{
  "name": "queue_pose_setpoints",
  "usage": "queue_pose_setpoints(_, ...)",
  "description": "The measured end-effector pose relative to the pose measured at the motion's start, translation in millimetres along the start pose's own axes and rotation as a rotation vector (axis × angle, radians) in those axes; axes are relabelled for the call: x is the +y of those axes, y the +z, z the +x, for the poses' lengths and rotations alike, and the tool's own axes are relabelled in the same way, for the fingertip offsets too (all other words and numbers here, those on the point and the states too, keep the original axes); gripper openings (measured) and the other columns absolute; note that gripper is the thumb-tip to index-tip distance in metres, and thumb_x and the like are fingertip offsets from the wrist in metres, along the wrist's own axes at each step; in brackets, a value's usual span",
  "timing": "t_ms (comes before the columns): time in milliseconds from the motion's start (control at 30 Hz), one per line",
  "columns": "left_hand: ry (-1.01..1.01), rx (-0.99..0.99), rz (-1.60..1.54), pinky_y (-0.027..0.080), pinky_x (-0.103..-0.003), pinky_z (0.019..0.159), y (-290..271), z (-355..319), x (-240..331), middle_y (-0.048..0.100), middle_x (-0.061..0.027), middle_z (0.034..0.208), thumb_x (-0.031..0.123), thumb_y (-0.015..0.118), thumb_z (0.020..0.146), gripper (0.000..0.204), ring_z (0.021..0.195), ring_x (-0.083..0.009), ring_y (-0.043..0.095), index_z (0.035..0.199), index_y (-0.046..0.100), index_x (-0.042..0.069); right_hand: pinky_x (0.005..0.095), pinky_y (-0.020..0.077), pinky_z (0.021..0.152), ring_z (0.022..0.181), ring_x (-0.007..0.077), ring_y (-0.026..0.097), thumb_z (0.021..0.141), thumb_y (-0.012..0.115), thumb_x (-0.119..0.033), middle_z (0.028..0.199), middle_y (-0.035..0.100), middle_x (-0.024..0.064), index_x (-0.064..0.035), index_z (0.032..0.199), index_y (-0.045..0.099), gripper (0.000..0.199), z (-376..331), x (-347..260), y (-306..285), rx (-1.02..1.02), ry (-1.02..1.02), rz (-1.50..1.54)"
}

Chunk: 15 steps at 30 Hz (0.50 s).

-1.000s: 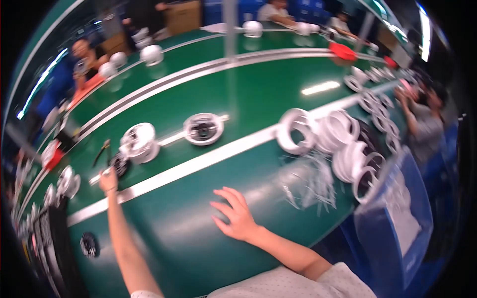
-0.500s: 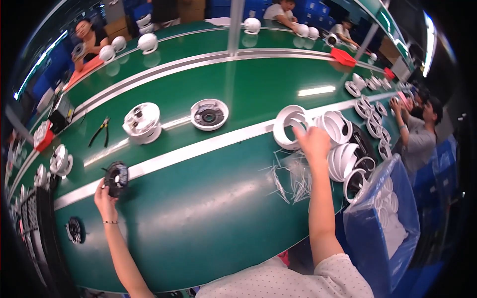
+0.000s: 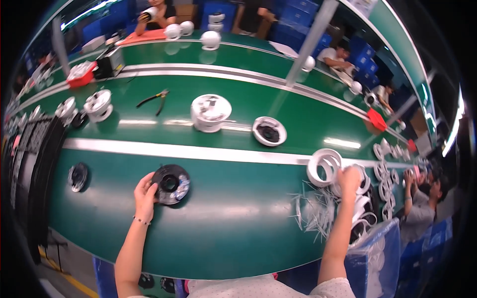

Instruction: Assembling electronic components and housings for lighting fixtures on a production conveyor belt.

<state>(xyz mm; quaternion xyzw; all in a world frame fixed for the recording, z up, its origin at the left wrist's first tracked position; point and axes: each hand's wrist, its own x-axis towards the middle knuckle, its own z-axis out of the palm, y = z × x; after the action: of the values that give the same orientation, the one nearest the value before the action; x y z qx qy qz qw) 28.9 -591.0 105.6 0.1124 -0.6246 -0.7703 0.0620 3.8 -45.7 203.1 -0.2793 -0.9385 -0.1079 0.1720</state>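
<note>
black disc [image 3: 170, 194]: left, near table, holed face up, round, equally long each way | left hand [image 3: 145, 201]: clamped on its left rim | right hand [image 3: 349, 179]: among white rings [image 3: 313, 171], right; grip cannot be told | counts: pliers [image 3: 163, 94] one, far left; white drum [image 3: 211, 111] one, white bowl [image 3: 257, 130] one, far middle

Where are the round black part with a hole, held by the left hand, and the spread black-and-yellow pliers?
Round black part [image 3: 171, 195]: head view, on its face, below the hole.
Black-and-yellow pliers [image 3: 161, 95]: head view, near the pivot.
</note>
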Motion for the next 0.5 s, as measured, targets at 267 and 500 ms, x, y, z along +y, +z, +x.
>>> queue_pose_setpoints(267, 0.065, -0.041, 0.000, 0.047, -0.023, 0.060, 13, 12, 11, 0.057, -0.0117, 0.103, 0.003, 0.051, 0.080, 0.035, 0.075, -0.0101, 0.056, 0.115, 0.048, 0.001, 0.0452, 0.0477, 0.061, 0.071, 0.0362, 0.059, 0.078, 0.051, -0.031, 0.075, 0.059, 0.0198, 0.0002, 0.074, 0.056, 0.032, 36, 39, 18, 0.146, -0.335, -0.203)
queue_pose_setpoints(500, 0.141, 0.072, -0.002, 0.048, -0.024, 0.046, -3, -5, 3, 0.058, -0.0087, 0.087, 0.004, 0.052, 0.079, 0.030, 0.056, -0.0100, 0.055, 0.109, 0.050, 0.000, 0.0427, 0.0489, 0.047, 0.051, 0.0328, 0.060, 0.077, 0.049, -0.032, 0.054, 0.059, 0.0127, -0.0052, 0.055, 0.061, 0.037, 4, -43, -71, 0.192, -0.521, -0.394)
